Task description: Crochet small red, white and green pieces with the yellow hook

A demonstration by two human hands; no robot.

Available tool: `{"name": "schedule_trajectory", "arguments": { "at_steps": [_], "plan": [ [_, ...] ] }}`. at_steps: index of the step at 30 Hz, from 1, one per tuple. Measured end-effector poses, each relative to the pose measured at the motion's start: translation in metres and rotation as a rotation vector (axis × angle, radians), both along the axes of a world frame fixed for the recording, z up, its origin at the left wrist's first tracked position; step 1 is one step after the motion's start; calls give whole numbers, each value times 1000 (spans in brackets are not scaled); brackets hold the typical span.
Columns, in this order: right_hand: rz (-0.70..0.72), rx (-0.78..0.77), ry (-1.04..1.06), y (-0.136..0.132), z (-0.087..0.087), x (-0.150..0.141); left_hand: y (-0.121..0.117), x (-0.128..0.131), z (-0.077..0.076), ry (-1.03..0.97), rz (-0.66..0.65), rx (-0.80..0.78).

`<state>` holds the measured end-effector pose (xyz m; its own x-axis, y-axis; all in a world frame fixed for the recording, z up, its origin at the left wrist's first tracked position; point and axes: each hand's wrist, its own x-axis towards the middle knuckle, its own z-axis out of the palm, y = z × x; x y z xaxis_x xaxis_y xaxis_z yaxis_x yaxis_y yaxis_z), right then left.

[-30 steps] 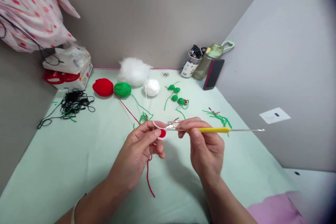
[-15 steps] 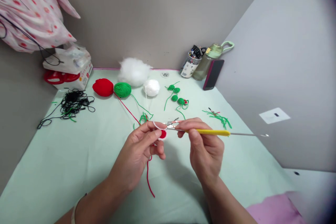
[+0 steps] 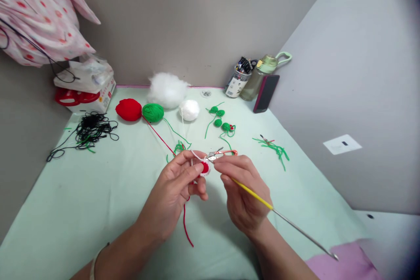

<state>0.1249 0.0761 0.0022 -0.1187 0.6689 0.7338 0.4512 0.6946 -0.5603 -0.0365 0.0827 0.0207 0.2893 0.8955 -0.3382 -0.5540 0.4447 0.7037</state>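
My left hand (image 3: 172, 192) pinches a small red crochet piece (image 3: 204, 167) with a white edge between thumb and fingers; a red yarn tail (image 3: 185, 223) hangs from it onto the table. My right hand (image 3: 241, 190) grips a crochet hook with a yellow handle (image 3: 252, 193), its tip at the red piece and its metal end (image 3: 305, 236) slanting down toward me on the right. A white yarn strand (image 3: 196, 155) loops over my left fingers. Small scissors (image 3: 220, 154) lie just behind my hands.
Red (image 3: 129, 109), green (image 3: 152, 112) and white (image 3: 190, 110) yarn balls and white stuffing (image 3: 167, 89) sit at the back of the pale green table (image 3: 82, 197). Green crochet leaves (image 3: 220, 120), green scraps (image 3: 275, 148), black tangled yarn (image 3: 90, 129), a pen cup (image 3: 236, 81), bottle (image 3: 260, 76), phone (image 3: 266, 93) and box (image 3: 87, 92) surround them.
My right hand has turned and moved closer to the piece; the hook swung from pointing level to the right to slanting down toward me. The left hand stays put.
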Motion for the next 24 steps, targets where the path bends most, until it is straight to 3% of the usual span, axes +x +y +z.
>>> {"name": "schedule_trajectory", "arguments": {
  "at_steps": [17,24],
  "plan": [
    [35,-148,242,5,0,-2,-3,3,1,-42,-79,36],
    [88,-176,323,6,2,-10,0,1,2,4,-41,7]
  ]
}}
